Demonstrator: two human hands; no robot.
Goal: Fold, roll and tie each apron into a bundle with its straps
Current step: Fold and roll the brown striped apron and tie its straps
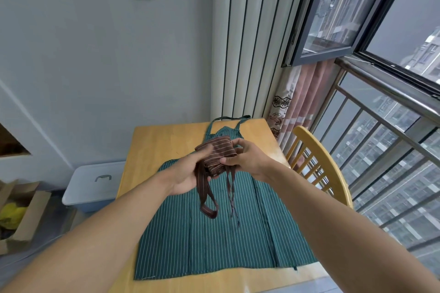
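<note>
A brown striped apron, rolled into a small bundle (220, 150), is held in the air above the table between both hands. My left hand (188, 173) grips its left end with the fingers curled around it. My right hand (247, 157) pinches the right end from above. A wide brown strap loop (207, 200) and thin straps (232, 195) hang down from the bundle. Under them a green striped apron (214, 233) lies flat on the wooden table (152, 147), its neck loop at the far edge.
A yellow wooden chair (319, 164) stands at the table's right side by the balcony railing. On the floor to the left are a pale blue lidded bin (95, 185) and a cardboard box (21, 214). Curtains hang behind the table.
</note>
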